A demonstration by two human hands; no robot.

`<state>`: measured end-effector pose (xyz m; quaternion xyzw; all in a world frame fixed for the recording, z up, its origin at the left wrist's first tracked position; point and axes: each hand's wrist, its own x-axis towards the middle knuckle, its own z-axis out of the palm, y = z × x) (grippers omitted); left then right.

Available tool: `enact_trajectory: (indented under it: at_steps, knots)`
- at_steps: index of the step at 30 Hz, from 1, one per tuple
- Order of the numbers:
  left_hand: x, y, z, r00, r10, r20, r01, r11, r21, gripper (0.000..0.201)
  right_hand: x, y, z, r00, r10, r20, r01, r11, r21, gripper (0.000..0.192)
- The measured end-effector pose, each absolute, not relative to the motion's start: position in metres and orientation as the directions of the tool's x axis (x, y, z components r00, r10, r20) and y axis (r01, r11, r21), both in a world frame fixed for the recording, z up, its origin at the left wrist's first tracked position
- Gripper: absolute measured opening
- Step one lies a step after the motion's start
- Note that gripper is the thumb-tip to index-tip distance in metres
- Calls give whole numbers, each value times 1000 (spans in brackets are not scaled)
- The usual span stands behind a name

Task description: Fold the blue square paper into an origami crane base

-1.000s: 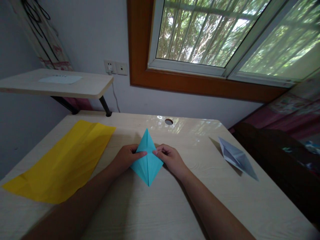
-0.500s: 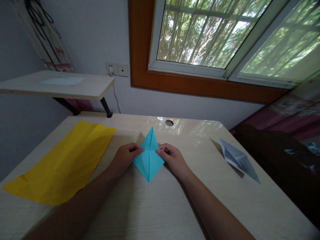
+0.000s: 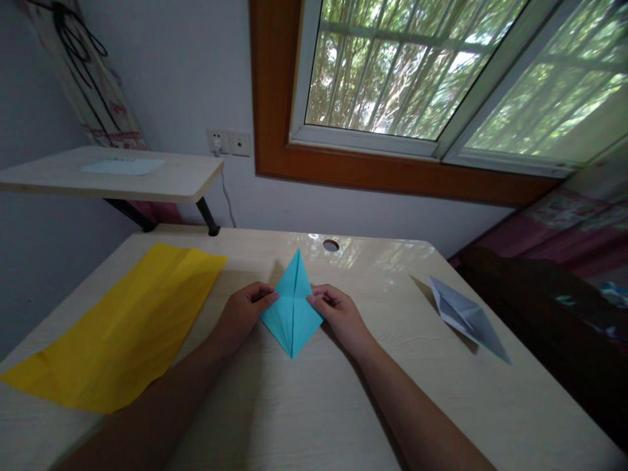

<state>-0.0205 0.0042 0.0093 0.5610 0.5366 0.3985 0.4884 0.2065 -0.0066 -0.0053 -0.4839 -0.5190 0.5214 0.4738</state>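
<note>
A turquoise folded paper (image 3: 294, 311), diamond-shaped with a crease or slit down its middle, is held between my two hands over the desk. My left hand (image 3: 245, 311) pinches its left edge, thumb on top and fingers curled behind. On the opposite edge, my right hand (image 3: 338, 311) grips it the same way, its thumb lying on the paper. One point of the diamond faces the window, the other faces me. The fingertips under the paper are hidden.
A large yellow sheet (image 3: 122, 327) lies on the left of the desk (image 3: 314, 412), partly under my left forearm. A grey-white folded paper boat (image 3: 466, 314) rests at the right. Back left stands a raised shelf (image 3: 181, 180) with a paper (image 3: 122, 166) on it.
The view has tilted up slightly. My left thumb has slid a little outward toward the paper's left edge; both hands still hold the paper, and its shape looks the same.
</note>
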Motion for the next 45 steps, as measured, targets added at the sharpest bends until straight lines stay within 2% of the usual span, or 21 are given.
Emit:
enact_trajectory:
  at_steps: [12, 19, 28, 34, 40, 45]
  knots:
    - [-20, 5, 8, 93, 994, -65, 209, 45, 977, 33, 206, -6, -2, -79, 997, -4, 39, -1, -999, 33]
    - [-19, 5, 5, 101, 993, -52, 113, 41, 993, 35, 207, -6, -7, -67, 998, -11, 57, -7, -998, 33]
    - [-20, 6, -1, 188, 982, -30, 95, 12, 995, 46, 207, -5, -5, -60, 998, 7, 60, 11, -998, 32]
    - [-17, 4, -5, 330, 941, -69, 76, 47, 996, 55, 206, -6, -11, -143, 987, 72, 73, 83, -994, 36]
    - [-19, 1, 5, 277, 957, -85, 332, -12, 943, 45, 198, -8, -17, -253, 965, 72, -11, 72, -997, 51]
    - [-17, 1, 4, 201, 975, -96, 302, 32, 953, 41, 195, -10, -12, -271, 962, 41, 10, 45, -999, 58]
